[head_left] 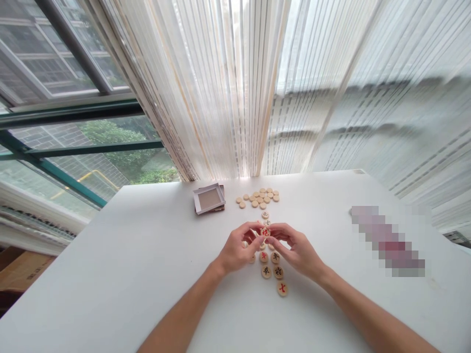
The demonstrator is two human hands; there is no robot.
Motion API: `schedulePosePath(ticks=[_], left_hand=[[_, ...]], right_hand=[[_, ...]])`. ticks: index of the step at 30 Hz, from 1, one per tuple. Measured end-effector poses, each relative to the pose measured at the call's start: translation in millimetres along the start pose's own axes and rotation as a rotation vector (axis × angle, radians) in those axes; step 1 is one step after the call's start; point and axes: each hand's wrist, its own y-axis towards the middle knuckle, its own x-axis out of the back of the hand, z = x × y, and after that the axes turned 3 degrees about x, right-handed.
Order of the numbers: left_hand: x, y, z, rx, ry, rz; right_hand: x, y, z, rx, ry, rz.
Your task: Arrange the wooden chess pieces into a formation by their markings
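Between the fingertips of my left hand (241, 247) and my right hand (294, 245) is a round wooden Chinese chess piece (265, 233) with a red character. Both hands pinch it from its two sides, above other pieces partly hidden by my fingers. Nearer to me lie a red-marked piece (263, 257), a black-marked piece (275, 257), two more black-marked pieces (278, 272) and a red one (282, 288) closest to me. Beyond my fingertips a black-marked piece (265, 214) lies flat on the white table (154, 274).
Toward the back edge, several plain-faced pieces (259, 200) lie in a loose group. Left of them an open shallow box (209, 198) rests on a dark lid. A pixelated object (390, 242) lies at the right. Curtains (228, 98) hang behind the table.
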Motion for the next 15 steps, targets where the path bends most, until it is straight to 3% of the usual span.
schedulePosePath(ticks=[15], left_hand=[[-0.2,0.5,-2.5,-0.008,-0.003,0.003]], right_hand=[[4.6,2.4,-2.5,0.035,-0.084,0.000]])
